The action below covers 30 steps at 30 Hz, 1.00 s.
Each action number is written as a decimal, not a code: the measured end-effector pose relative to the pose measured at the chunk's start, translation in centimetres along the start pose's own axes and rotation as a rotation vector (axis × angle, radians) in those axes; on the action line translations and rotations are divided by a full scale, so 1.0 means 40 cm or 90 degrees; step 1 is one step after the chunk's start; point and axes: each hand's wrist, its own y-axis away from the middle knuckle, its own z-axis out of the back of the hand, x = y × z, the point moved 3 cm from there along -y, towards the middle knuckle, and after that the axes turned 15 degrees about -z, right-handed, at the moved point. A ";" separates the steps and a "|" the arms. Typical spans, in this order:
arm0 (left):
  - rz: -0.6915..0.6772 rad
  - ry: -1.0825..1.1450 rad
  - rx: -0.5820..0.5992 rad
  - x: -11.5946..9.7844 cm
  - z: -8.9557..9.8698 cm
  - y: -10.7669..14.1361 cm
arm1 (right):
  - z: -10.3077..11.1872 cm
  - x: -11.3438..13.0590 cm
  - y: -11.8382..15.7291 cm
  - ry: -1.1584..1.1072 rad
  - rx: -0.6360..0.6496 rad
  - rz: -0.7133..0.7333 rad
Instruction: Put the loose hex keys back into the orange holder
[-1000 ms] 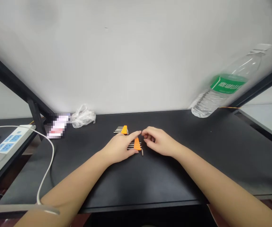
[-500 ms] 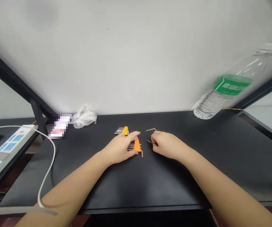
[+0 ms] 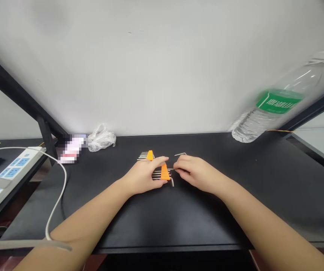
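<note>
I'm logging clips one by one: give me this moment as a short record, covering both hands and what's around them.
Left hand: holds the near holder, orange with metal hex keys
Right hand: pinches a thin key at the near holder; insertion unclear
Loose key: on the desk, just beyond the right hand
Far holder: orange, with keys, beyond the left hand
Bag: crumpled plastic, back left
Bottle: green label, back right
Power strip: far left

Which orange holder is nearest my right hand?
The near orange holder, between thumb and forefinger of the left hand; the far holder lies farther from the right hand.
</note>
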 end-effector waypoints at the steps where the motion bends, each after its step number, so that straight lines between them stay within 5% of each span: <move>1: -0.001 -0.004 0.001 0.000 0.000 -0.001 | 0.000 -0.001 0.002 0.006 -0.002 0.001; 8: -0.035 -0.017 0.010 -0.007 -0.009 -0.004 | -0.004 0.020 0.009 -0.011 -0.008 0.009; 16: -0.132 0.001 -0.078 -0.008 -0.005 0.000 | -0.019 0.005 -0.018 -0.388 -0.003 -0.082; 23: -0.202 -0.001 -0.104 -0.031 -0.004 -0.003 | -0.070 -0.026 -0.031 -0.685 0.244 -0.251; 27: -0.211 -0.021 -0.112 -0.027 -0.008 -0.002 | -0.060 -0.034 -0.031 -0.612 0.224 -0.290; 30: -0.176 -0.032 -0.099 -0.014 -0.010 0.002 | -0.024 -0.067 -0.029 -0.381 0.065 -0.278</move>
